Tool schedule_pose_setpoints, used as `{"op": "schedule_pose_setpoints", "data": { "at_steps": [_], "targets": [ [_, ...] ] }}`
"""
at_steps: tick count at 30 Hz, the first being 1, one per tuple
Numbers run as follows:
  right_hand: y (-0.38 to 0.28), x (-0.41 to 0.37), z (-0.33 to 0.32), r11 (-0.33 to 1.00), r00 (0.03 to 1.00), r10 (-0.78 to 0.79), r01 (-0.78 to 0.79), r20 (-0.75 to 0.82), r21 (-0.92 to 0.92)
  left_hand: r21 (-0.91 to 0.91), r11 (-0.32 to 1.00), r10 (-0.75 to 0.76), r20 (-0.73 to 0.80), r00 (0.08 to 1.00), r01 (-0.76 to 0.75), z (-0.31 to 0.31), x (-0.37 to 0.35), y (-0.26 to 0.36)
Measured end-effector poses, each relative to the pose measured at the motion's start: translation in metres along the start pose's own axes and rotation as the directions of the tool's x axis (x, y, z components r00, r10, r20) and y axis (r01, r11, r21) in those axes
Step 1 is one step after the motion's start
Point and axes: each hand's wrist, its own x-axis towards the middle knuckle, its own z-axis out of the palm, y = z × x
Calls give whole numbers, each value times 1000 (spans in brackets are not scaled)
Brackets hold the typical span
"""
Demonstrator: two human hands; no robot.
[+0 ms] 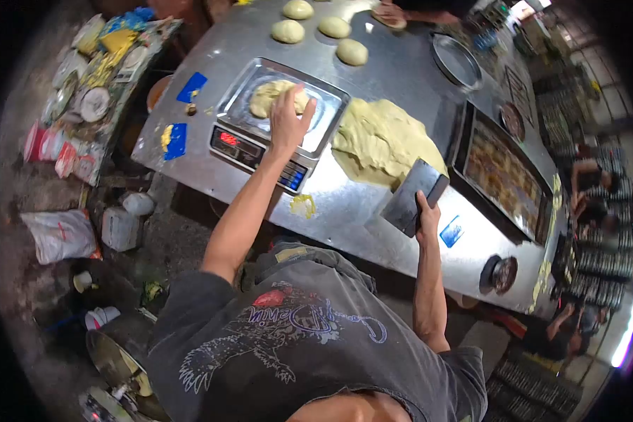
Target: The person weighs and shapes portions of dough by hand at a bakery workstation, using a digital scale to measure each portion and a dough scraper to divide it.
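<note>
On the pan of a digital scale [250, 84] with a red display, a lump of dough [264, 98] lies under my left hand [290, 121], whose fingers curve over it. My right hand [427, 218] grips a wide, dark metal dough scraper [411, 197] by its edge. The scraper's upper corner is against a large pale mass of dough [387, 141], which spreads over the metal table [344, 228] to the right of the scale.
Several dough balls [334, 27] sit at the far side, near another person's hand [389, 13]. A filled baking tray [503, 172], a round pan [457, 60] and blue plastic scrapers [452, 231] are on the table. A cluttered side table [105, 91] stands left.
</note>
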Motion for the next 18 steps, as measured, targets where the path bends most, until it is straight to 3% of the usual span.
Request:
{"op": "schedule_pose_setpoints", "data": {
  "at_steps": [1, 3, 5, 7, 8, 11, 15, 16, 18],
  "targets": [
    [3, -2, -14, 1000, 999, 15, -16, -32, -11, -299, 952, -28, 101, 995, 57, 11, -15, 16],
    [15, 0, -36, 1000, 997, 0, -1, -74, -14, -447, 874, 1, 394, 919, 190, 40, -49, 49],
    [17, -8, -41, 1000, 995, -12, 14, -101, 21, -469, 814, 23, 615, 788, 343, 73, -72, 66],
    [25, -13, -49, 1000, 997, 25, -25, -73, -6, -379, 836, -91, 615, 783, 396, 116, -94, 66],
    [26, -20, -48, 998, 998, 27, -31, -65, -48, -226, 963, -13, 503, 864, 146, 137, -103, 58],
    [32, -33, -50, 992, 998, 52, -48, 32, -118, -21, 1000, -6, 392, 920, 16, 175, -124, 47],
    [25, -21, -44, 989, 998, 19, -10, 57, -149, -146, 981, -45, 473, 880, 128, 178, -118, 31],
    [19, -12, -37, 988, 998, -44, 51, 54, -147, -163, 982, -22, 424, 906, 100, 168, -119, 37],
    [18, 11, -9, 975, 983, -173, 180, 68, -126, -182, 964, -93, 448, 889, 193, 147, -129, 55]
  ]
}}
